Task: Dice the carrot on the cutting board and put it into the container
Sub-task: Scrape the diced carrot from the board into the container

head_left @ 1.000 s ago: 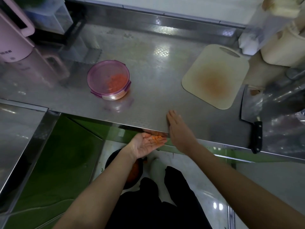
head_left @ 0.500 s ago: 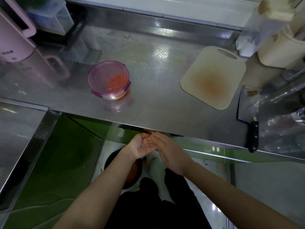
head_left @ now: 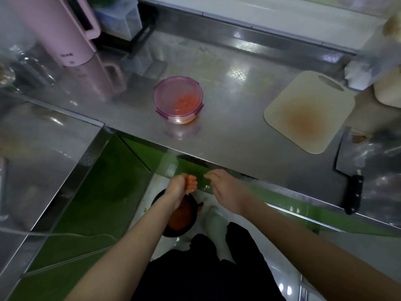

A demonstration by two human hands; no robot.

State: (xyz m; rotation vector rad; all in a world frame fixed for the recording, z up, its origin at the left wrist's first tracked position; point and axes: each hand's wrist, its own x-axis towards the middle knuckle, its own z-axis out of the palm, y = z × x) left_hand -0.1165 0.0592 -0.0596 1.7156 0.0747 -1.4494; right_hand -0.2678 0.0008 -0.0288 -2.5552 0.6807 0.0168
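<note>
A round container with a purple lid stands on the steel counter, diced carrot showing through the lid. The beige cutting board lies to its right, bare except for an orange stain. A cleaver rests at the counter's front right, black handle toward me. Below the counter edge, my left hand is curled around orange carrot bits, over a dark bin on the floor with orange scraps in it. My right hand hovers just to the right, fingers loosely spread, holding nothing.
A pink kettle stands at the back left. Pale containers crowd the back right. A second steel surface runs along my left, with green panels under both counters. My dark trousers and a pale shoe are below.
My right hand left the counter edge, brushed across my left palm, then drew apart. My left hand closed around the carrot bits and tilted over the bin. The view shifted right.
</note>
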